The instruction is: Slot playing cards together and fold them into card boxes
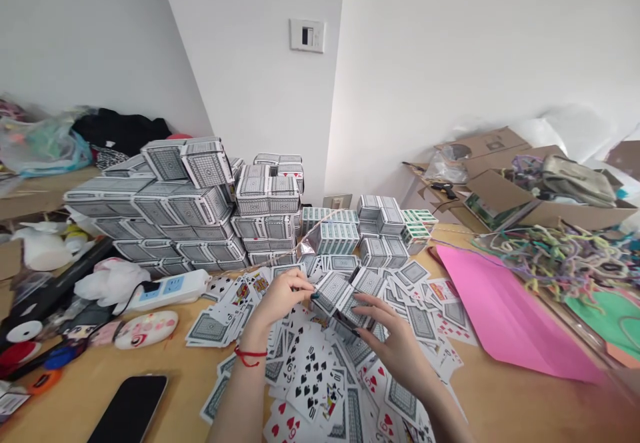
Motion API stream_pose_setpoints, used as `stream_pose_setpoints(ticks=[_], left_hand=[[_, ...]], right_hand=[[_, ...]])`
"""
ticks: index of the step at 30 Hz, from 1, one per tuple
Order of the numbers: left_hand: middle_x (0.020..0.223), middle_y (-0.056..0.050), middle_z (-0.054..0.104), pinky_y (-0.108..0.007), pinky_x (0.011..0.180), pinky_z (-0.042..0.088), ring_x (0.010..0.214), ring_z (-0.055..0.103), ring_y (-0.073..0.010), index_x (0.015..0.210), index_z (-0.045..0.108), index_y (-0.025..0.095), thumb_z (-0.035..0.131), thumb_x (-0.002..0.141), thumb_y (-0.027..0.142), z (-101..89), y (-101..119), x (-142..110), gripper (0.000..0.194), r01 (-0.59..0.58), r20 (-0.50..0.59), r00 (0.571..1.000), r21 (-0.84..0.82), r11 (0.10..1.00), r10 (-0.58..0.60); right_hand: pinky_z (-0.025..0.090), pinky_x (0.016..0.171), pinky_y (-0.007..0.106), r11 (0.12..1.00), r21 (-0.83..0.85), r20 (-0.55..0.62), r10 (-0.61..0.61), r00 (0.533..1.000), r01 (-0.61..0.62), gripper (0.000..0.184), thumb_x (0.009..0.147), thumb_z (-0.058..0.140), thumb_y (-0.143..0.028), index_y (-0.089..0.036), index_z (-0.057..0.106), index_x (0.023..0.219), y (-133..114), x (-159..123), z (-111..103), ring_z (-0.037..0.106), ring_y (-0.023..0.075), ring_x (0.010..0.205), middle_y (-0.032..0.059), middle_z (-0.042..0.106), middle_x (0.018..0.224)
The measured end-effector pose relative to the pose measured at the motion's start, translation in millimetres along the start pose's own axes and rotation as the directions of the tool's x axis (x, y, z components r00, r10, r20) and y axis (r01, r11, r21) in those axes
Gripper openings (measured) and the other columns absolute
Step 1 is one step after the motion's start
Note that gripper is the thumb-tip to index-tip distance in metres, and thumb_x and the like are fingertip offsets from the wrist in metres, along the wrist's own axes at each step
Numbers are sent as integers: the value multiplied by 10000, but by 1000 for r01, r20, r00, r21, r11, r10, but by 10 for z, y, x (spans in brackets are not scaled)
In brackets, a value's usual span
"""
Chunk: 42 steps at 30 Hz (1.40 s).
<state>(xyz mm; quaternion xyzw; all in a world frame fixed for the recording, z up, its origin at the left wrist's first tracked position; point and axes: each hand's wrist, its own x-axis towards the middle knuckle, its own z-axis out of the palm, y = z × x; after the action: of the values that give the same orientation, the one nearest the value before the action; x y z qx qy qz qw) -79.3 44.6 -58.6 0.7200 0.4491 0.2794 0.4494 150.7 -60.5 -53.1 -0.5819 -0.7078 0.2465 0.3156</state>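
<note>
Over a spread of loose playing cards (310,370), a block of folded playing-card cubes (331,291) sits between my two hands. The block's faces show grey patterned card backs. My left hand (286,293), with a red string bracelet at the wrist, pinches the block's left corner with thumb and fingers together. From the right, my right hand (393,333) grips the block, its fingers over the near right side and its thumb lower down. The block's underside is hidden. Just behind it lies another card cube (370,282).
Stacked card cubes (185,203) rise at the back left, with a second stack (267,216) beside them. Green-and-white card boxes (337,235) stand behind. A phone (129,408), power strip (173,290), pink paper sheet (505,316), yarn pile (555,250) and cardboard box (580,215) surround the cards.
</note>
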Motion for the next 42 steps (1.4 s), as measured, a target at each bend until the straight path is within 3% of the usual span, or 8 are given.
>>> stream_pose_setpoints(ticks=[11,21,30,37,42], left_hand=[[741,-50,665,-291,738,443,805,552,-190,647,717,221,591,725,233,12,25,-24,149,-151,19,989,116,982,150],[703,-32,662,-281,727,429,756,559,-174,614,703,214,601,702,174,-17,20,-44,140,-184,43,983,112,977,180],[717,-43,668,-267,712,441,775,581,-182,605,697,200,596,705,215,-47,-5,-59,143,-112,65,992,81,990,107],[730,-42,672,-239,627,451,682,597,-157,723,686,165,580,693,211,-39,-118,-63,120,31,141,990,-34,999,-26],[728,-32,630,-232,636,451,674,578,-140,641,660,161,589,681,188,-18,-204,-52,86,-16,99,995,-56,998,22]], right_hand=[[404,929,447,998,-48,-11,-27,1000,26,168,802,552,-252,-258,625,953,-70,-27,-73,515,247,1100,58,577,1179],[417,902,454,997,-45,2,-63,998,63,181,801,543,-244,-270,633,956,-54,-17,-75,527,253,1071,54,587,1167],[411,915,445,999,-19,42,-49,998,50,227,802,540,-232,-272,603,1017,8,-10,9,512,244,1100,49,566,1191],[412,929,432,998,59,31,-34,999,32,223,792,557,-234,-253,610,1008,27,6,10,516,244,1106,72,566,1187],[430,917,420,996,78,24,-36,999,34,245,780,583,-252,-261,607,1024,0,-6,20,538,237,1078,69,578,1172]])
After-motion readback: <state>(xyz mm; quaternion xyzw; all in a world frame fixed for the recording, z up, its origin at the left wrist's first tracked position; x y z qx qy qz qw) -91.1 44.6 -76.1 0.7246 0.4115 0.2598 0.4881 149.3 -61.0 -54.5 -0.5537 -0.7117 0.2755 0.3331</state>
